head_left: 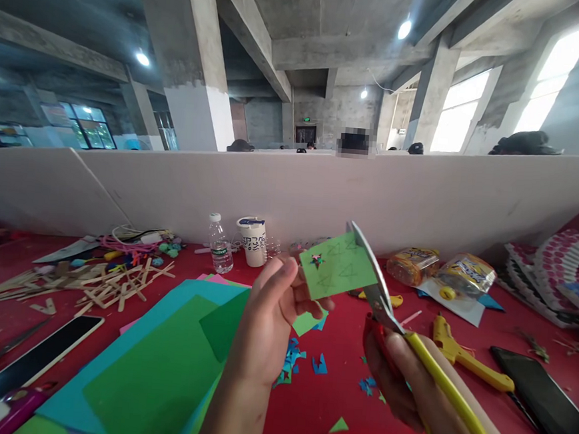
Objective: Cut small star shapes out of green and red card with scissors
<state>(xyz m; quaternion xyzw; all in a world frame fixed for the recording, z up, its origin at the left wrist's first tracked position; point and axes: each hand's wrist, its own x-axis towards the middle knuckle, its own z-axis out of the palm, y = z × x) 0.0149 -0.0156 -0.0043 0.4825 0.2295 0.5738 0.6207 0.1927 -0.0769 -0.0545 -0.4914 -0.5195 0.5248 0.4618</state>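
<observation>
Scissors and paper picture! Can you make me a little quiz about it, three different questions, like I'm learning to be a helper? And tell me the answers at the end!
1. Left hand or right hand: which one holds the scissors?

2. True or false: seen in the picture, the white-capped bottle stands to the left of the white cup.

3. Pick one. What colour is the glue gun on the red table?
A. Blue
B. Yellow
C. Pink

Key:
1. The right hand. The left hand holds the green paper.
2. True.
3. B, yellow.
</observation>
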